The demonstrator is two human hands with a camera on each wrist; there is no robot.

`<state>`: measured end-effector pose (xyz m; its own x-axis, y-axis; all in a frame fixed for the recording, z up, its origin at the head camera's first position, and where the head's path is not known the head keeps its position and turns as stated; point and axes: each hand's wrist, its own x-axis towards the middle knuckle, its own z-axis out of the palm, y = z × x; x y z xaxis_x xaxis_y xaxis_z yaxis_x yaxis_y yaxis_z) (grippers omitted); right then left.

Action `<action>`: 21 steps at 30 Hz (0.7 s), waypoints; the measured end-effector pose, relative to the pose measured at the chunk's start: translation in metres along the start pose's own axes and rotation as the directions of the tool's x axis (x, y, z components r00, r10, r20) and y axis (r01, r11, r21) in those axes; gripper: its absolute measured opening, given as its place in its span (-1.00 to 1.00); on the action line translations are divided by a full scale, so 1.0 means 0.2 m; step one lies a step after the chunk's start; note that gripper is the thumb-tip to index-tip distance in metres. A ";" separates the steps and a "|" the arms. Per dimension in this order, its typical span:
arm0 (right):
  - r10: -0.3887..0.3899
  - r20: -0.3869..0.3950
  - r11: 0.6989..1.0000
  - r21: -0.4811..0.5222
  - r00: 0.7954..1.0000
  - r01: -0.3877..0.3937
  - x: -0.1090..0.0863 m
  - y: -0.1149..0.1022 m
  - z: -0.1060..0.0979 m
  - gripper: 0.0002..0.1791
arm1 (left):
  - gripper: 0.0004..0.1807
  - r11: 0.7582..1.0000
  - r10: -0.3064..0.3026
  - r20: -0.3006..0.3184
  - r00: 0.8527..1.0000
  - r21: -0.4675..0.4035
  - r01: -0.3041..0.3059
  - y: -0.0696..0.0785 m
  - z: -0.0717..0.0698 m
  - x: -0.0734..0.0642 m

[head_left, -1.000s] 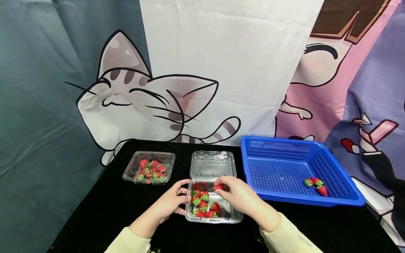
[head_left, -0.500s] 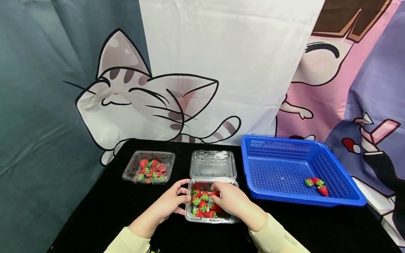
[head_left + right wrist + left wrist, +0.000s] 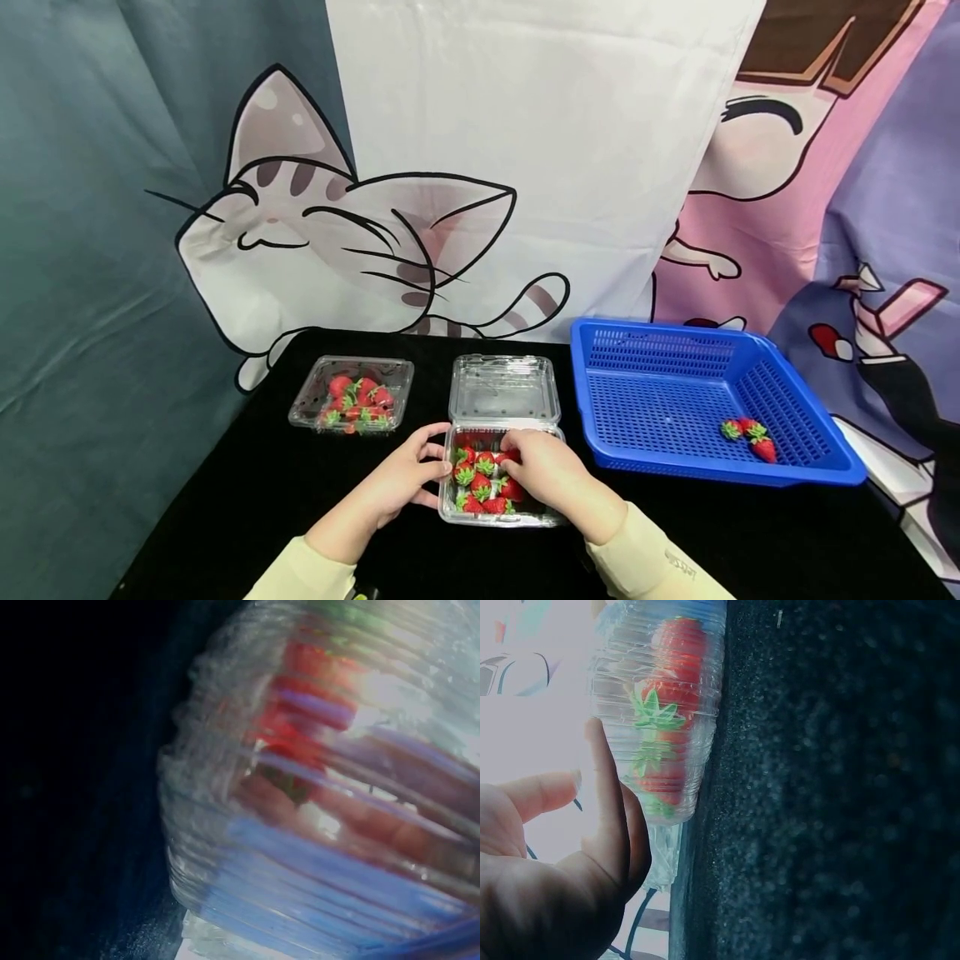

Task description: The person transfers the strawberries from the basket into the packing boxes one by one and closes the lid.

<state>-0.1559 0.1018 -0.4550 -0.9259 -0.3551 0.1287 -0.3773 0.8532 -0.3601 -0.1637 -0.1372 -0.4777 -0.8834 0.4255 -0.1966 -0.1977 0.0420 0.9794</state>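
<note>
An open clear plastic clamshell box [image 3: 498, 522] stands in front of me in the head view, its lid [image 3: 504, 387] folded back. Several strawberries [image 3: 480, 485] with green leaves fill its left and middle part. My right hand [image 3: 555, 475] reaches into the box and pinches a strawberry [image 3: 507, 457] low near the others. In the right wrist view its fingers [image 3: 360, 817] show blurred through the ribbed wall. My left hand [image 3: 405, 477] rests against the box's left side, thumb and fingers extended. The left wrist view shows strawberries [image 3: 676, 694] through that wall.
At the left back stands a closed clear box [image 3: 300, 412] of strawberries. A blue perforated basket [image 3: 660, 400] sits to the right, with a few strawberries [image 3: 762, 450] in its right corner. Black cloth [image 3: 285, 517] covers the table; a printed curtain [image 3: 600, 125] hangs behind.
My right hand has moved left and down into the box, bringing the strawberry from the back right to beside the others. The left hand has stayed at the box's left side.
</note>
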 end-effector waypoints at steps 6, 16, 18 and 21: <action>-0.005 0.003 1.000 -0.004 1.000 0.005 0.00 0.01 0.01 -0.91 | -0.29 1.000 -0.001 -0.006 1.000 0.003 0.001 0.00 0.00 0.00; 0.042 0.001 0.999 -0.021 0.999 -0.042 0.00 -0.01 0.01 -0.78 | -0.29 1.000 0.007 0.002 1.000 0.004 -0.007 0.01 0.00 0.00; 0.045 -0.005 0.999 -0.017 0.999 -0.045 0.00 -0.01 0.01 -0.76 | -0.29 1.000 0.009 0.002 1.000 0.005 -0.009 0.00 0.00 0.00; 0.058 -0.003 0.998 -0.006 0.998 -0.058 0.01 -0.01 0.01 -0.71 | -0.29 1.000 0.008 0.000 1.000 0.007 -0.008 0.00 0.00 0.00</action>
<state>-0.1563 0.0987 -0.4568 -0.9462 -0.3041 0.1105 -0.3233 0.8744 -0.3617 -0.1630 -0.1377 -0.4772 -0.8847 0.4262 -0.1888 -0.1876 0.0452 0.9812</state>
